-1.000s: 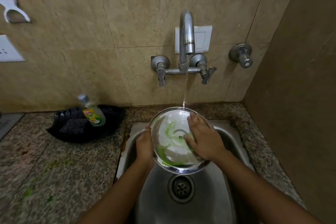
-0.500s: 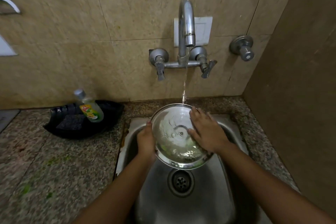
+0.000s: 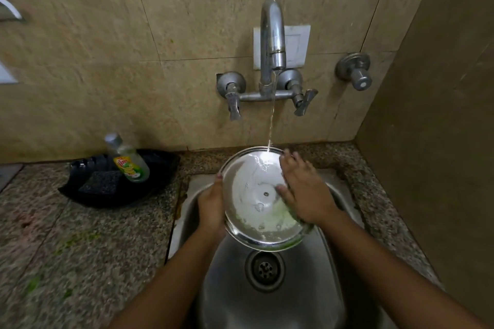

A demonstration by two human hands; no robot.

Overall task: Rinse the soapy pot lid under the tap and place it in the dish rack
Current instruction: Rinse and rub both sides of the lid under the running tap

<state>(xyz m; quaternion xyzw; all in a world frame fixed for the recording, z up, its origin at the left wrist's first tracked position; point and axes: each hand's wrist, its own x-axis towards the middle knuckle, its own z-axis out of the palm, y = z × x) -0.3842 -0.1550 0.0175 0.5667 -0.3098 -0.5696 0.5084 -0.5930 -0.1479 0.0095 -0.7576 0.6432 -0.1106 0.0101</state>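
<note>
A round steel pot lid (image 3: 254,195) tilts over the sink (image 3: 270,299), underside up, with a small rivet at its centre. A thin stream from the tap (image 3: 271,37) lands on its far rim. White and pale green suds pool along its lower right part. My left hand (image 3: 211,203) grips the lid's left edge. My right hand (image 3: 303,192) lies flat on the lid's right side, fingers spread against the inside. No dish rack is in view.
A black tray (image 3: 160,168) on the granite counter at the left holds a dish soap bottle (image 3: 128,160) and a dark scrub pad (image 3: 100,183). The drain (image 3: 264,267) lies below the lid. A brown wall closes the right side. Green smears mark the counter.
The green soap streaks that covered the lid have washed down to its lower edge. My right hand has slid over the lid's right side. The water lands higher, on the far rim.
</note>
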